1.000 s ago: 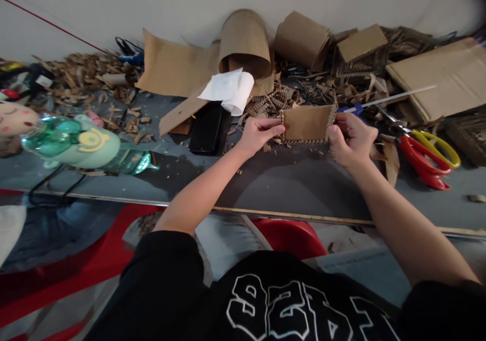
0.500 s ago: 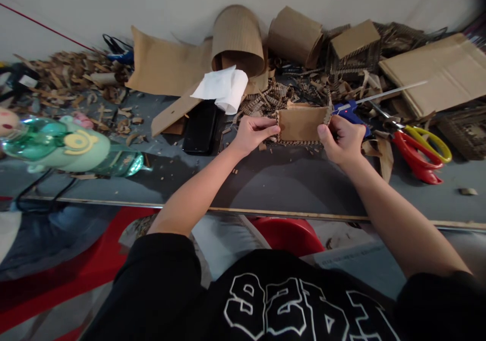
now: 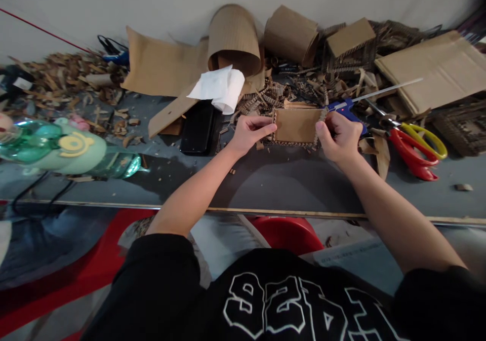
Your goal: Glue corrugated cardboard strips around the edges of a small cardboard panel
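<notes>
Between my hands is a small rectangular cardboard piece [image 3: 296, 125] with corrugated strips standing along its edges, like a shallow box. My left hand [image 3: 250, 134] pinches its left edge between thumb and fingers. At the opposite end, my right hand [image 3: 339, 136] grips the right edge, thumb in front and fingers curled behind. Just past my right hand lies a blue glue gun [image 3: 343, 109] with a long pale glue stick out of its back. Torn corrugated scraps [image 3: 279, 93] are heaped behind the piece.
Red-and-yellow scissors [image 3: 415, 146] lie on the right. Left of my hands are a black phone [image 3: 197, 130], crumpled white tissue [image 3: 228, 91] and a green bottle [image 3: 79, 148] on its side. Cardboard rolls [image 3: 233, 32] and a flat cardboard sheet [image 3: 436, 72] line the back of the grey table [image 3: 266, 184].
The strip at the right end, upright and leaning outward before, now sits closer against the cardboard piece, with my right hand moved slightly inward. The whole view has shifted a little.
</notes>
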A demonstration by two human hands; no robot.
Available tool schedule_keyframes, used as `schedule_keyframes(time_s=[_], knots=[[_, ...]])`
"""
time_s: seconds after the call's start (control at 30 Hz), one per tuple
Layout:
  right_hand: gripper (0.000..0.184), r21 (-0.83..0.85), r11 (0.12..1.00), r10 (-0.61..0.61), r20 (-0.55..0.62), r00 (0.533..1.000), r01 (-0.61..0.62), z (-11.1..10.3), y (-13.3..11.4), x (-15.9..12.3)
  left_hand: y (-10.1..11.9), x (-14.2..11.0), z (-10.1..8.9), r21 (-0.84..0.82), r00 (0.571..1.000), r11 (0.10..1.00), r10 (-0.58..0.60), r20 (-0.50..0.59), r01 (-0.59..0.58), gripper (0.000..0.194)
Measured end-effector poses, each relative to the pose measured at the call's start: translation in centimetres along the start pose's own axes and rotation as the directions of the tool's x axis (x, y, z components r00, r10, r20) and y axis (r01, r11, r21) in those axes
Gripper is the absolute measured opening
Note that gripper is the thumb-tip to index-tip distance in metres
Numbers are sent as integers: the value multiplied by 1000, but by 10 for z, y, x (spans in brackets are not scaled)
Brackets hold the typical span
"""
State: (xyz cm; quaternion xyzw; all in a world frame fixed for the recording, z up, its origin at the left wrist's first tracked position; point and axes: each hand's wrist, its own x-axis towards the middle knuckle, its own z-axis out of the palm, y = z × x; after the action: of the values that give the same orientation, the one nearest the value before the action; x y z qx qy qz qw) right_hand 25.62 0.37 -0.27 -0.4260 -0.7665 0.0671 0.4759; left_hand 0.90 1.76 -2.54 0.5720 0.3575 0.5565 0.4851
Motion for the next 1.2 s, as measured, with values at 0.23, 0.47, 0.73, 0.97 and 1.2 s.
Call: schedule_keyframes(time_s=[0.23, 0.47, 0.73, 0.97, 1.2], knots=[[47, -10, 1000, 23, 19, 1000, -23, -3, -4, 0, 1, 0, 1, -40, 999, 998, -37, 26, 39, 40], [49, -6, 1000, 26, 14, 1000, -26, -3, -7, 2, -1, 1, 1, -35, 1000, 999, -27, -15, 26, 40], [56, 13, 1000, 26, 35, 999, -26, -3, -3, 0, 1, -3, 0, 48, 999, 998, -33, 29, 31, 45], [54, 41, 999, 7, 16, 1000, -7, -2, -2, -1, 10, -5, 2, 60, 996, 998, 3, 90, -9, 38], [55, 18, 1000, 8, 24, 1000, -8, -2, -5, 0, 9, -6, 1, 37, 993, 998, 51, 107, -55, 27]])
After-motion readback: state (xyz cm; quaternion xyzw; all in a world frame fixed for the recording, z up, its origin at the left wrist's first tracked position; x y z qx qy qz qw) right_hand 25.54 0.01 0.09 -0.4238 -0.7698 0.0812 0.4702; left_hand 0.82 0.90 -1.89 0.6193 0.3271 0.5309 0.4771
